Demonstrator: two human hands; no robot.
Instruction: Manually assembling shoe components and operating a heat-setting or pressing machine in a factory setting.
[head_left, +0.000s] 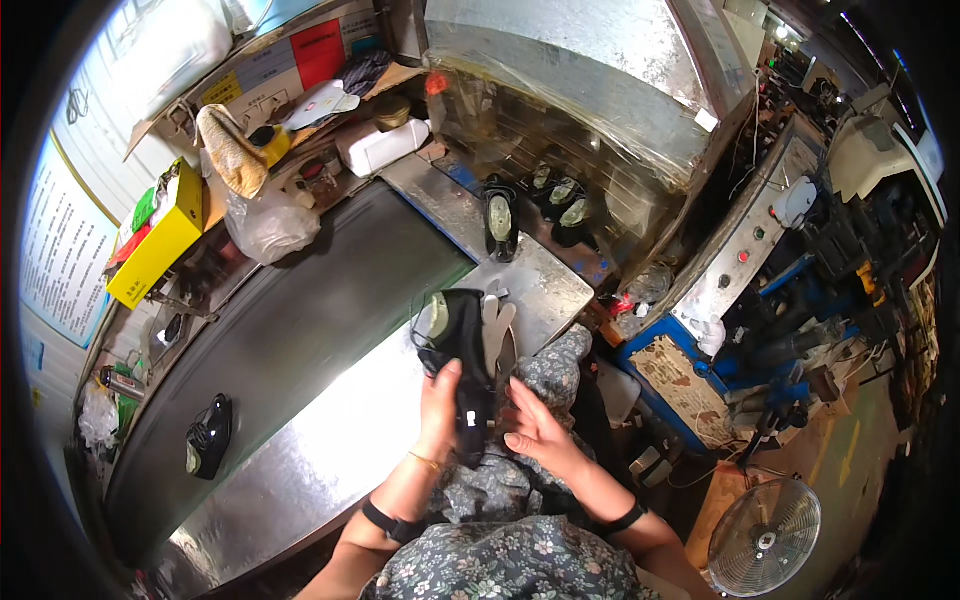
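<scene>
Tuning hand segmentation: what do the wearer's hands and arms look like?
Ungloved. Left hand: thin gold-coloured bracelet, black wristband further up. Right hand: black band. Visible forearms are bare; no cables seen on them.

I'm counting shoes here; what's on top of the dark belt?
One black lace-up shoe lies on the belt. The surface under it is covered; the held shoe may hide a little edge.

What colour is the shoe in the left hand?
The shoe in the left hand is black, best seen in the head view.
</scene>
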